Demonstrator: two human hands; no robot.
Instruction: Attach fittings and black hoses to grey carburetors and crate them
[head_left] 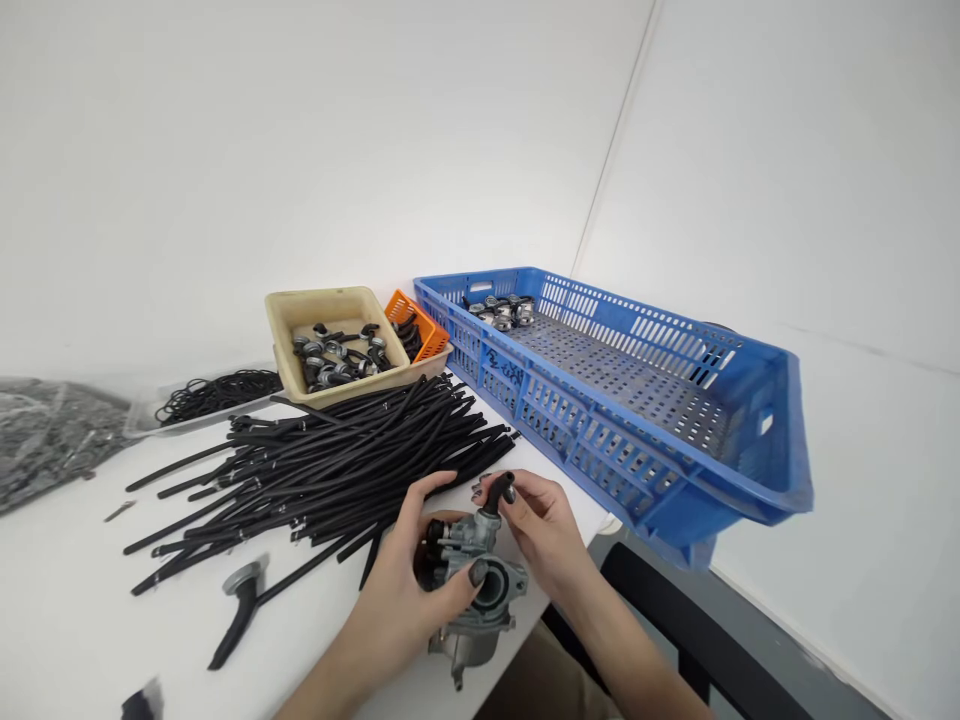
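Note:
A grey metal carburetor is held up near the table's front edge. My left hand is wrapped round its left side, with the thumb by the round bore. At the top of the carburetor sits a short black rubber elbow. My right hand pinches this elbow between thumb and fingers. Just beyond both hands lies a wide pile of black rubber hoses, some with small metal clips. To the left of my left hand, a round metal cap with a black tube rests on the white table.
At right stands a long blue plastic crate with several carburetors at its far end. A cream tray of capped parts and an orange basket are at the back. Farther left are thin black cords and a plastic bag.

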